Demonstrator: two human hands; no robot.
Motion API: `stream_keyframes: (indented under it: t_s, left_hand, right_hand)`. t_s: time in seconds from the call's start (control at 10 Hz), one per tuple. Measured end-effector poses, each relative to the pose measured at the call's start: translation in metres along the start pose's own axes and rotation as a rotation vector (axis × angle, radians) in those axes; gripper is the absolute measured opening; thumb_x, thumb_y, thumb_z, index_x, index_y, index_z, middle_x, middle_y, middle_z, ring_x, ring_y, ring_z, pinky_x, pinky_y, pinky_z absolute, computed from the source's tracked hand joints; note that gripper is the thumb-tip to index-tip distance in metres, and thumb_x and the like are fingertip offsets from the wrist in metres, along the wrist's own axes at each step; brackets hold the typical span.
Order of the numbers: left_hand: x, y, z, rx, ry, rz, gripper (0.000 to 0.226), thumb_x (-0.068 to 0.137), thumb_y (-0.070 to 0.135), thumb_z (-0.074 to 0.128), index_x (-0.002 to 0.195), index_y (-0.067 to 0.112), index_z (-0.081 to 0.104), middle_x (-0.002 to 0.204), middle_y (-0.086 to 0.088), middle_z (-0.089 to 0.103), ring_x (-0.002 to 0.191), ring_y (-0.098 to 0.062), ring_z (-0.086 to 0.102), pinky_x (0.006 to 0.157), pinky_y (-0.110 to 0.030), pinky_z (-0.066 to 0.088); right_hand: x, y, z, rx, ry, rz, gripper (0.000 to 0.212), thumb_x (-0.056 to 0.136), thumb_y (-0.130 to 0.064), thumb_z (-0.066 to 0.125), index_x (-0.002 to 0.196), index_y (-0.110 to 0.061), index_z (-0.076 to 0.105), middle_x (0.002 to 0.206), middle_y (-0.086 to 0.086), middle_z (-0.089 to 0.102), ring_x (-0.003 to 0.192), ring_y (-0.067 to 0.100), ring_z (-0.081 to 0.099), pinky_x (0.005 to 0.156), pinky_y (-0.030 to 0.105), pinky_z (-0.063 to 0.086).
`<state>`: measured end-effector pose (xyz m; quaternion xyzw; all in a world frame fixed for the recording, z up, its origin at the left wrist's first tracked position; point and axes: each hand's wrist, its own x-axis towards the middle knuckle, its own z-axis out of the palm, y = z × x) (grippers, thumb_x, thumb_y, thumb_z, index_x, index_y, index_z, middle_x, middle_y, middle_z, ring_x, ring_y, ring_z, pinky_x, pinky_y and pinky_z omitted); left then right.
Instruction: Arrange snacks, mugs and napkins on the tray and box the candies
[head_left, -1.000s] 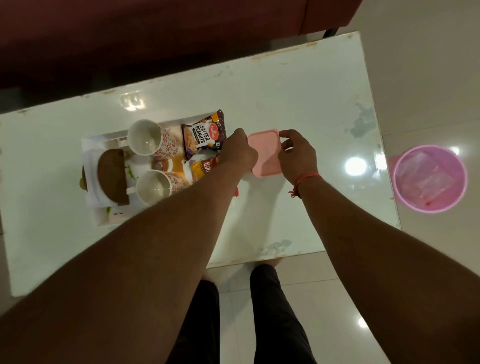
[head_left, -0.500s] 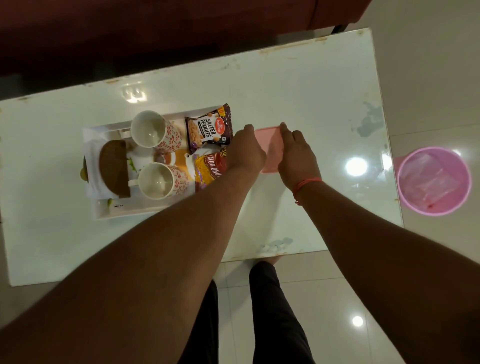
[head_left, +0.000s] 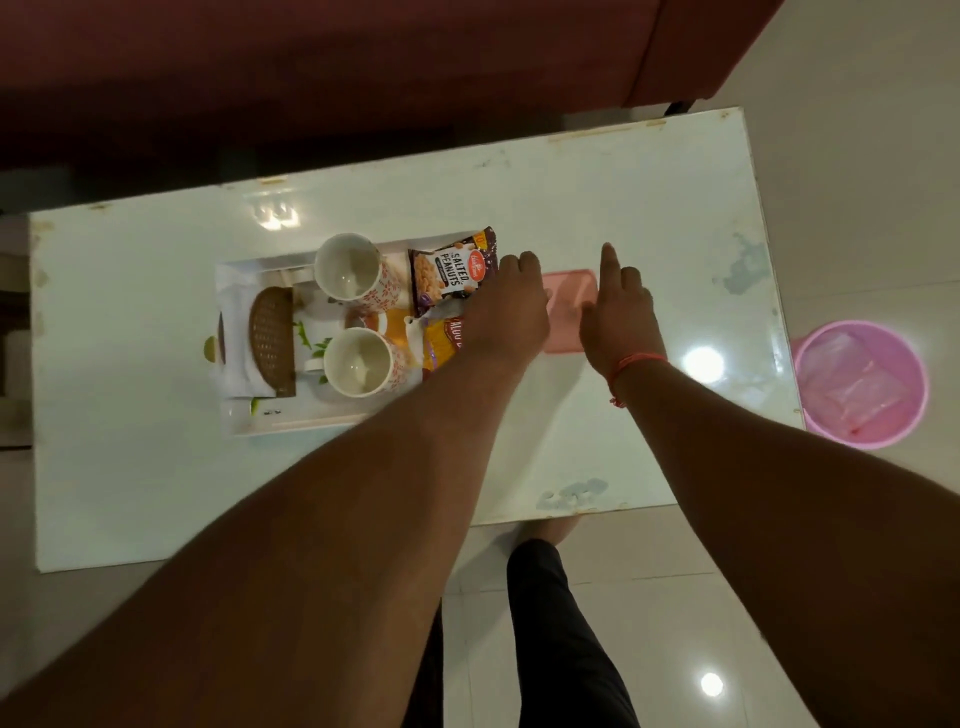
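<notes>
On white table (head_left: 156, 467), tray (head_left: 291, 423), pink box (head_left: 563, 312), tiled floor (head_left: 857, 156)

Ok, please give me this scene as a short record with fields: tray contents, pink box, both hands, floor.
tray: two mugs, salted peanuts packet, second snack packet, napkins
pink box: lid on, on table right of tray
left hand: on box's left edge
right hand: on box's right side, index finger extended
floor: pink bin

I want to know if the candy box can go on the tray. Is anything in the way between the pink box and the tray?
Yes. The left hand and two snack packets, the salted peanuts and the orange packet, sit between the pink box and the tray, filling its near side.
</notes>
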<state>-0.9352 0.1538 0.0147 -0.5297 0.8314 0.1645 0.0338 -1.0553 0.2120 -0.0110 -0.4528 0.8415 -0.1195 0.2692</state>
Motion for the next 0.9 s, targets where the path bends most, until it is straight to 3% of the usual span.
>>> stream_keyframes:
  t_s: [0.1,0.2,0.4,0.6,0.9]
  left_hand:
    - [-0.011,-0.033,-0.022,0.072,0.042,0.079,0.035,0.096,0.027,0.054,0.126,0.010,0.049,0.122,-0.010,0.057,0.108,-0.030,0.059,0.069,-0.040,0.050]
    - [-0.020,-0.075,-0.045,0.106,0.036,0.098,0.047,0.095,0.036,0.052,0.134,0.010,0.046,0.129,-0.011,0.054,0.117,-0.031,0.052,0.084,-0.043,0.050]
    - [-0.047,-0.170,-0.082,0.238,0.033,0.130,0.058,0.093,0.049,0.049,0.140,0.016,0.040,0.135,-0.010,0.049,0.123,-0.031,0.046,0.111,-0.051,0.032]
    - [-0.070,-0.246,-0.101,0.229,-0.035,0.039,0.074,0.093,0.065,0.035,0.153,0.024,0.021,0.159,-0.009,0.029,0.147,-0.034,0.025,0.118,-0.061,0.014]
    - [-0.081,-0.268,-0.099,0.230,-0.066,-0.005,0.088,0.083,0.076,0.003,0.156,0.028,0.009,0.166,-0.010,0.011,0.152,-0.035,0.009,0.118,-0.065,0.011]
  right_hand:
    - [-0.007,-0.022,-0.006,-0.116,0.037,-0.075,0.064,0.098,-0.018,0.047,0.155,-0.012,0.018,0.140,0.018,0.041,0.121,0.037,0.044,0.099,0.045,0.042]
    - [-0.014,-0.055,-0.004,-0.168,0.009,-0.131,0.063,0.098,-0.028,0.049,0.153,-0.012,0.023,0.143,0.019,0.042,0.125,0.038,0.044,0.101,0.048,0.042]
    - [-0.033,-0.138,0.024,-0.160,-0.071,-0.230,0.067,0.094,-0.040,0.050,0.152,-0.016,0.027,0.151,0.013,0.037,0.136,0.036,0.036,0.110,0.048,0.034]
    - [-0.054,-0.202,0.057,-0.255,-0.114,-0.350,0.069,0.095,-0.051,0.043,0.153,-0.020,0.022,0.161,0.009,0.024,0.147,0.033,0.022,0.118,0.055,0.021]
    - [-0.064,-0.213,0.072,-0.421,-0.116,-0.349,0.079,0.093,-0.066,0.026,0.156,-0.023,0.006,0.165,0.007,0.005,0.151,0.033,0.007,0.117,0.060,0.014]
